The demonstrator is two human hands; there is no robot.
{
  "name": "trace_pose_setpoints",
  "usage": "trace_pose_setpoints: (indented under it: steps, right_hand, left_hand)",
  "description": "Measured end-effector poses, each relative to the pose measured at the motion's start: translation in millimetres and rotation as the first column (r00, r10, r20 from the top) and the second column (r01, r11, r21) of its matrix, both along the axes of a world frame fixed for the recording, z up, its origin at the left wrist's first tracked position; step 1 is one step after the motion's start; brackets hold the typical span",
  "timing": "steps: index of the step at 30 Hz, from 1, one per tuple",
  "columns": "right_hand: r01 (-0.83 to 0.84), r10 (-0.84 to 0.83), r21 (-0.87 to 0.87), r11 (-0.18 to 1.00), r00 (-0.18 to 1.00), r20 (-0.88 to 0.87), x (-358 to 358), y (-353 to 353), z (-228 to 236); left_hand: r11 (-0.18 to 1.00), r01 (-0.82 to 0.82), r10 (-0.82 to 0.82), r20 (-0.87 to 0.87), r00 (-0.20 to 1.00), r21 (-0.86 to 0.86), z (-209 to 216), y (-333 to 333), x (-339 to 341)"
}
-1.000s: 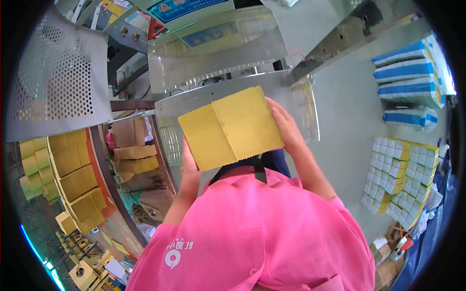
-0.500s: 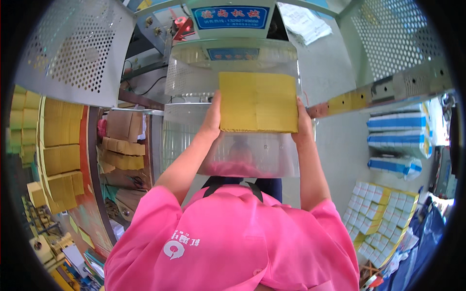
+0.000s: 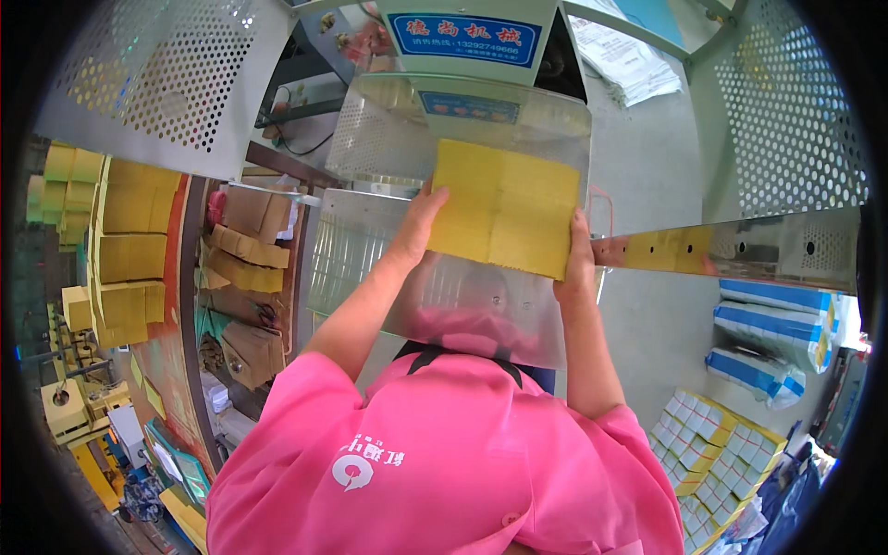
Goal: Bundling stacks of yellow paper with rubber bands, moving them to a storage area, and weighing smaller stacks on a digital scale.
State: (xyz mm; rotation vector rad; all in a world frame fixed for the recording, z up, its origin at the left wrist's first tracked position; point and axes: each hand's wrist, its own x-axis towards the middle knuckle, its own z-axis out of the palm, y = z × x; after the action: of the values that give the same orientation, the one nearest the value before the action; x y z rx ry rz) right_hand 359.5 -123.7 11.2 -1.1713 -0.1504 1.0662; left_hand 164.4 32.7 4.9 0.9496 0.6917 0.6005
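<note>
Left grip [image 3: 418,225], right grip [image 3: 578,263], clasping one yellow stack [image 3: 504,209] between them, one blue sign [image 3: 464,41]

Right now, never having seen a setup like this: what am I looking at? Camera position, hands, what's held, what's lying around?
No robot here: these are a person's bare hands. The camera sits on the person's head and looks down, so the pink shirt fills the bottom. Its fisheye lens bends straight edges and leaves the dark rim.

The left hand and right hand share one grip on a yellow pad, one at each side. Ahead stands a metal machine.

On the left, a table carries yellow stacks. On the right are blue-and-white packs and, nearer the person, white-and-yellow bundles.
</note>
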Motion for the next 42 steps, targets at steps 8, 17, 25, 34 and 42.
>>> trace_pose_setpoints:
  steps: [8,17,25,34,42]
  right_hand:
    - [0.035,-0.037,-0.072,0.997,0.999,-0.017,3,-7,-3]
    - [0.062,-0.062,0.073,0.995,0.998,0.005,3,-16,-16]
    - [0.090,-0.090,0.007,0.996,0.995,-0.046,7,-16,-22]
    - [0.117,-0.117,-0.017,0.993,0.993,0.011,12,-17,-60]
    - [-0.023,0.020,0.021,1.000,0.993,0.113,-10,-22,-20]
  left_hand:
    - [0.999,0.046,-0.046,0.009,0.999,0.003,3,-7,3]
    - [0.991,0.133,-0.129,-0.091,0.987,0.033,7,-2,5]
    - [0.997,0.066,-0.061,-0.125,0.990,0.037,-9,-6,14]
    - [0.997,0.049,-0.038,-0.183,0.982,0.059,-2,-10,27]
    - [0.984,-0.011,0.057,-0.251,0.966,0.180,1,-28,-11]
